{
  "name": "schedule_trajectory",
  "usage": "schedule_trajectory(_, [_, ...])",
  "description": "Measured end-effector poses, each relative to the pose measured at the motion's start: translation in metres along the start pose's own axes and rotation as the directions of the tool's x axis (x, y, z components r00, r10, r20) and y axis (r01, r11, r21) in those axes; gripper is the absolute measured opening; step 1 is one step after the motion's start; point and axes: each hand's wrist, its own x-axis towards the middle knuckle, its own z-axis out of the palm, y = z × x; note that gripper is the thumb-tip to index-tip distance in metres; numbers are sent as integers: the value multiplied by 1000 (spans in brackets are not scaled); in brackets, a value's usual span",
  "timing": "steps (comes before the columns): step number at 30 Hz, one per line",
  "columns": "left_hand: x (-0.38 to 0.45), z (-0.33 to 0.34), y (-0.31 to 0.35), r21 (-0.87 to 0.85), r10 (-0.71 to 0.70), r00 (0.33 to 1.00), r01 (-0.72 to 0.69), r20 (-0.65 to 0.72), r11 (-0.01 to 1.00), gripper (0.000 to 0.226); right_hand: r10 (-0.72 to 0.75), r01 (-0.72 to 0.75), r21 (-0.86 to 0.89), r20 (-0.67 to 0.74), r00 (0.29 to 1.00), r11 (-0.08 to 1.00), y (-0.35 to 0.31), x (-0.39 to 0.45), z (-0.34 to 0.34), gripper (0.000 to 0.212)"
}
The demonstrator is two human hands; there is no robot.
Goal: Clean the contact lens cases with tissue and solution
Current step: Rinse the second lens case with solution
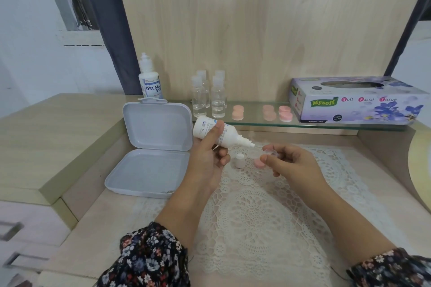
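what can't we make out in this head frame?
- Head view: whether solution leaves the bottle in the left hand: too small.
- Lens case cup contents: clear plastic, partly covered by right hand fingers.
- Tissue box contents: opening too dark.

The upright bottle (150, 78) at the back reads "DREAM EYE". The tissue box (354, 100) bears the brand "Mysoft", the words "Soft Facial Tissue", and a dark round badge reading "100%". The held bottle's (215, 131) small print is unreadable.
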Motion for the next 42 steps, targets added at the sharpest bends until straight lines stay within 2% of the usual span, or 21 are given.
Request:
schedule_trajectory(13, [-1, 2, 1, -2, -4, 1000, 4, -5, 1000, 52, 2, -2, -8, 2, 1000, 1000, -1, 0, 0, 17])
schedule_trajectory(18, [-2, 3, 1, 11, -12, 1000, 12, 4, 1000, 41, 4, -4, -10, 1, 1000, 1000, -1, -1, 1, 17])
schedule_trajectory(25, [-2, 3, 1, -2, -1, 1000, 1, -5, 1000, 53, -3, 3, -11, -2, 1000, 1000, -1, -1, 0, 17])
schedule_trajectory(42, [-3, 4, 2, -3, 1, 1000, -1, 1, 1000, 53, -6, 6, -19, -1, 1000, 1000, 1, 0, 0, 16])
